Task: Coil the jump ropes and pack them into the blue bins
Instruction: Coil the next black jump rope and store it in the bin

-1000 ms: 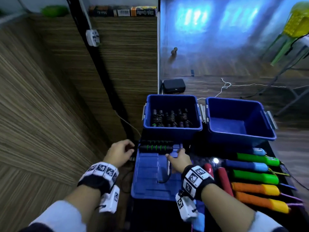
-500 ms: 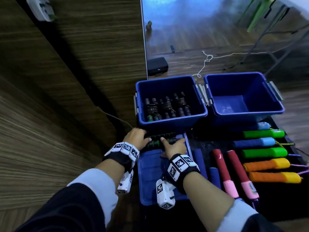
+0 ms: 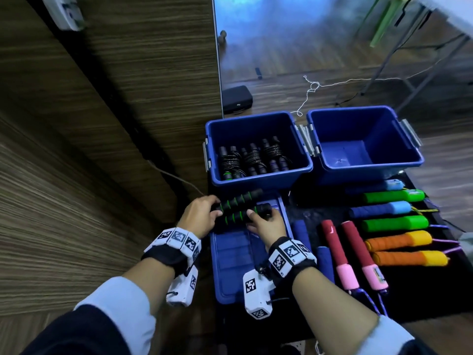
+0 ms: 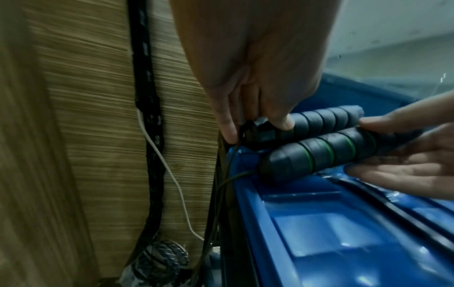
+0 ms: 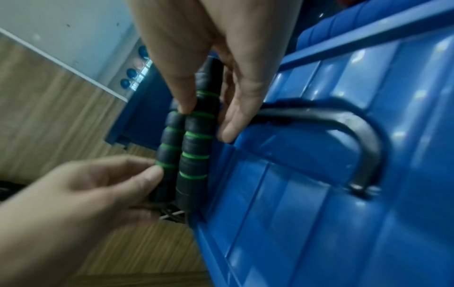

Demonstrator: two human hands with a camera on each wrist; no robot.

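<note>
Black-green handles [image 3: 240,208]: both hands pinch them, left [image 3: 201,216], right [image 3: 266,222].

Wood-grain wall panel [image 3: 84,139] on the left, white power strip [image 3: 64,11] mounted high. Glossy wood floor [image 3: 294,47] reflects bluish light. Black case [image 3: 236,99] and white cord [image 3: 311,88] on floor. Green chair legs [image 3: 381,24], possibly plastic.

no legible text; only square coded tags on wrist bands [image 3: 179,239].
</note>
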